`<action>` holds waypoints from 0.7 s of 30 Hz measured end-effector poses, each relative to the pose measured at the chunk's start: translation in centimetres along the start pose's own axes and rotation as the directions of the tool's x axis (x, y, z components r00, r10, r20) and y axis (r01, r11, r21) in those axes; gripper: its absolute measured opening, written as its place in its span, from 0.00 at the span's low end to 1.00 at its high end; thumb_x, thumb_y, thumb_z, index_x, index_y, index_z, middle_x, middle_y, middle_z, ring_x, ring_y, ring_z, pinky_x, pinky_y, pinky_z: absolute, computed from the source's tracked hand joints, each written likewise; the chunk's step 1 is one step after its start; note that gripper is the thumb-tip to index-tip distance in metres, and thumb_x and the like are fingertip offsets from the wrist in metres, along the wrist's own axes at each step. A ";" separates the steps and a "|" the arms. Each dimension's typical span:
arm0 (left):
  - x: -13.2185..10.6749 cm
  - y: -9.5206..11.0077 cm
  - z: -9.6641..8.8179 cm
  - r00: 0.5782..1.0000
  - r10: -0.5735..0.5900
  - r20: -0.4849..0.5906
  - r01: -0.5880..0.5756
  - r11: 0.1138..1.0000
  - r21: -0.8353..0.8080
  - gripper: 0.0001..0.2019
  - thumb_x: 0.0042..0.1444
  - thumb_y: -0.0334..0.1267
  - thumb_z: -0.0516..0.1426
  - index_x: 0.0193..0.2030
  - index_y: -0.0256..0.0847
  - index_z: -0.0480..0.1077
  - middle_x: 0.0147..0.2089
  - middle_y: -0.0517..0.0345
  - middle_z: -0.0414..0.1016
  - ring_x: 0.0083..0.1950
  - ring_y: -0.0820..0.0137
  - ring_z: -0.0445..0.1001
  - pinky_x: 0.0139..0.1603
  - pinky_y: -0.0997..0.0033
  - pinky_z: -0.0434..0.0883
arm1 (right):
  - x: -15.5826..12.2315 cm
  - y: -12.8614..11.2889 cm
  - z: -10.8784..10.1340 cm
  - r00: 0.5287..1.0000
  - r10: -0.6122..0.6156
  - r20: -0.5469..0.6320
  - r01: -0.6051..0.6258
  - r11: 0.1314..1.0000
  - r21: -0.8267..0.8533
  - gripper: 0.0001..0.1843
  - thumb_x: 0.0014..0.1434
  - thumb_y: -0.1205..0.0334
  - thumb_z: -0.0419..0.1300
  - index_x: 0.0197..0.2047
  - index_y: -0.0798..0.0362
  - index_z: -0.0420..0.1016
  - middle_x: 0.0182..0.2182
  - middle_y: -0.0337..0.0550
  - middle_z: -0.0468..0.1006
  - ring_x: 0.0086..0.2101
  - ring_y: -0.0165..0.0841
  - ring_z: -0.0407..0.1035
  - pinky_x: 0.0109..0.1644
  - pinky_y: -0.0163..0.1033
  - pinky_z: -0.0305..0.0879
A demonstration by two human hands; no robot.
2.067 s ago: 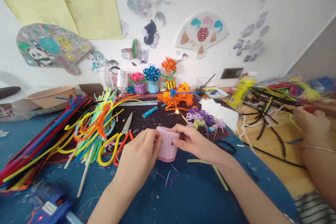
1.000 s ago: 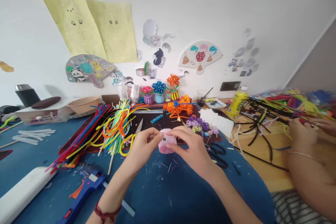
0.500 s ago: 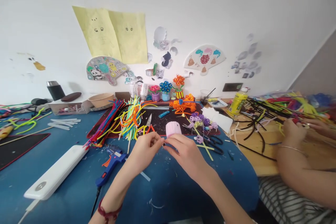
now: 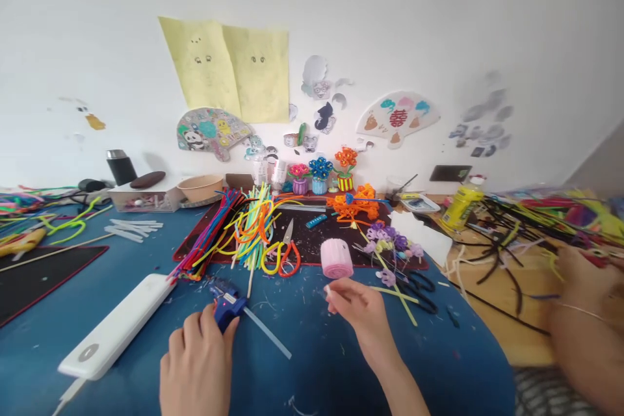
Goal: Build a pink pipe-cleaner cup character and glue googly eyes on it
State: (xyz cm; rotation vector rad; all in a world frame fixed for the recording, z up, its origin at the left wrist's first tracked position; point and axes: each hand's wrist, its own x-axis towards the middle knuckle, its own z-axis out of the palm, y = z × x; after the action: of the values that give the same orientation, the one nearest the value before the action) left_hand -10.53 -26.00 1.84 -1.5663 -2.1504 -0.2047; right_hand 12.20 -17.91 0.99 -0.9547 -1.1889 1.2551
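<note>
the left hand [image 4: 197, 370] sits at the bottom of the frame, fingers curled over the blue hot glue gun [image 4: 225, 307], with a clear glue stick [image 4: 267, 334] running toward the lower right. the right hand [image 4: 358, 315] hangs over the blue work surface [image 4: 302, 351], thumb and fingertips [image 4: 329, 290] pinched on something too small to tell. neither hand touches the pink ribbed roll [image 4: 336, 259], upright on the edge of the black mat [image 4: 316, 240] just beyond. farther back lie orange-handled scissors [image 4: 287, 257] and a heap of pipe cleaners [image 4: 253, 234]. at right, a co-worker's hand [image 4: 580, 292] reaches near dark pipe cleaners [image 4: 497, 260].
</note>
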 end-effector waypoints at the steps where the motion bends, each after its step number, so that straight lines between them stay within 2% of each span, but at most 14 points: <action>1: -0.2 0.0 0.4 0.999 -0.005 0.035 0.003 0.999 0.044 0.23 0.67 0.44 0.42 0.53 0.26 0.69 0.41 0.38 0.73 0.40 0.51 0.70 0.36 0.58 0.66 | 0.1 0.4 0.3 0.999 0.050 -0.011 -0.049 0.996 0.076 0.14 0.51 0.51 0.70 0.31 0.54 0.81 0.25 0.44 0.77 0.25 0.35 0.70 0.31 0.41 0.69; 4: 0.1 0.2 1.4 0.995 -0.034 0.097 0.025 0.996 0.084 0.23 0.67 0.43 0.43 0.55 0.26 0.68 0.39 0.41 0.73 0.40 0.52 0.71 0.37 0.59 0.67 | 0.3 1.3 1.2 0.994 0.109 0.007 -0.108 0.968 0.226 0.15 0.49 0.50 0.71 0.31 0.55 0.81 0.23 0.43 0.75 0.24 0.33 0.67 0.29 0.41 0.67; 9: 0.3 -0.3 3.2 0.988 -0.054 0.143 0.053 0.999 0.011 0.20 0.67 0.35 0.43 0.51 0.24 0.70 0.36 0.43 0.73 0.38 0.56 0.72 0.36 0.62 0.68 | 0.5 2.1 1.7 0.983 0.180 0.040 -0.185 0.948 0.258 0.15 0.47 0.52 0.72 0.31 0.55 0.81 0.22 0.42 0.74 0.24 0.31 0.66 0.29 0.39 0.65; 12: -0.6 -1.4 4.3 0.999 -0.018 0.037 0.021 0.997 -0.071 0.19 0.67 0.36 0.44 0.51 0.26 0.71 0.36 0.44 0.73 0.36 0.57 0.73 0.37 0.60 0.70 | 0.8 2.4 1.7 0.976 0.210 0.050 -0.216 0.938 0.270 0.16 0.47 0.51 0.73 0.31 0.57 0.81 0.21 0.41 0.73 0.24 0.30 0.65 0.29 0.37 0.64; 15: -1.7 -2.6 4.1 0.996 0.032 -0.082 -0.053 0.962 -0.269 0.20 0.67 0.42 0.45 0.55 0.32 0.69 0.40 0.47 0.74 0.37 0.61 0.75 0.38 0.64 0.72 | 1.0 2.5 1.9 0.973 0.219 0.077 -0.232 0.926 0.299 0.17 0.47 0.51 0.73 0.31 0.57 0.81 0.21 0.40 0.72 0.24 0.29 0.64 0.29 0.36 0.62; 18: -2.2 -3.5 2.7 0.998 0.042 -0.056 -0.067 0.803 -0.592 0.19 0.67 0.45 0.46 0.58 0.40 0.67 0.45 0.51 0.75 0.39 0.68 0.77 0.36 0.74 0.73 | 1.1 2.2 2.8 0.967 0.206 0.149 -0.247 0.898 0.364 0.17 0.48 0.50 0.73 0.32 0.56 0.82 0.21 0.39 0.71 0.24 0.27 0.63 0.29 0.34 0.61; 19: -2.3 -3.6 2.3 0.999 0.034 -0.038 -0.051 0.725 -0.686 0.19 0.67 0.47 0.46 0.56 0.42 0.68 0.44 0.52 0.75 0.39 0.68 0.77 0.36 0.74 0.73 | 1.0 2.1 3.2 0.965 0.197 0.175 -0.252 0.884 0.394 0.17 0.48 0.50 0.73 0.31 0.56 0.81 0.21 0.38 0.70 0.24 0.27 0.62 0.29 0.33 0.61; 21: -2.6 -3.5 1.6 0.999 -0.034 0.010 0.028 0.567 -0.823 0.21 0.64 0.54 0.48 0.48 0.42 0.72 0.36 0.55 0.76 0.33 0.67 0.75 0.34 0.73 0.73 | 0.9 1.9 4.1 0.949 0.195 0.246 -0.289 0.851 0.438 0.17 0.48 0.49 0.73 0.30 0.56 0.81 0.20 0.37 0.69 0.23 0.26 0.62 0.29 0.33 0.60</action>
State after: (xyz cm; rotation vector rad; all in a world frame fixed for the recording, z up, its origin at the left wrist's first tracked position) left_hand -13.58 -28.76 -0.22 -1.9567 -2.1773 -1.4221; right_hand 7.76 -17.18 -0.10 -0.6395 -0.8546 1.7769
